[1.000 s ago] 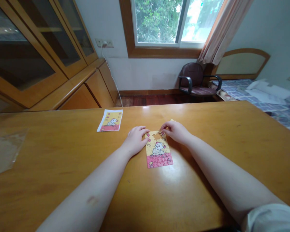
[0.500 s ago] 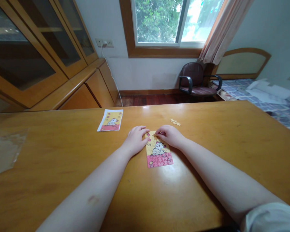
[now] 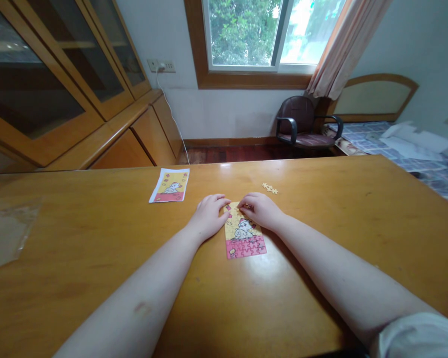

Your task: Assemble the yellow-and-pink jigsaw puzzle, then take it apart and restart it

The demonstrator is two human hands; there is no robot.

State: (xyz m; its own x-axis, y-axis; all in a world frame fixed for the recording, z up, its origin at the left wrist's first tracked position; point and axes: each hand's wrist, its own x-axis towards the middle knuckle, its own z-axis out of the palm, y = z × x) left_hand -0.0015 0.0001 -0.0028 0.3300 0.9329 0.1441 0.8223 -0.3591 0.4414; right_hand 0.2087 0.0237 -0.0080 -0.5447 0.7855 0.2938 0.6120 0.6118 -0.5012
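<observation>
A jigsaw puzzle (image 3: 244, 246) with a white cartoon animal on yellow and pink lies on the table in front of me. My left hand (image 3: 210, 217) rests flat along its left edge, thumb and fingers apart, fingertips touching the upper left border. Over the puzzle's upper part, my right hand (image 3: 262, 210) has thumb and forefinger pinched on a small yellow puzzle piece (image 3: 238, 210). That hand hides the puzzle's upper right corner. Behind it, several loose puzzle pieces (image 3: 270, 188) lie on the wood.
A printed picture sheet (image 3: 170, 185) with the same design lies at the back left of the wooden table (image 3: 97, 238). A clear plastic bag (image 3: 7, 233) is at the far left. Beyond the table stand a cabinet (image 3: 115, 151), an armchair (image 3: 300, 122) and a bed (image 3: 373, 141).
Hardly anything differs. My right hand's fingertips have shifted very slightly at the puzzle's upper part, still pinching the piece; the left hand stays in place.
</observation>
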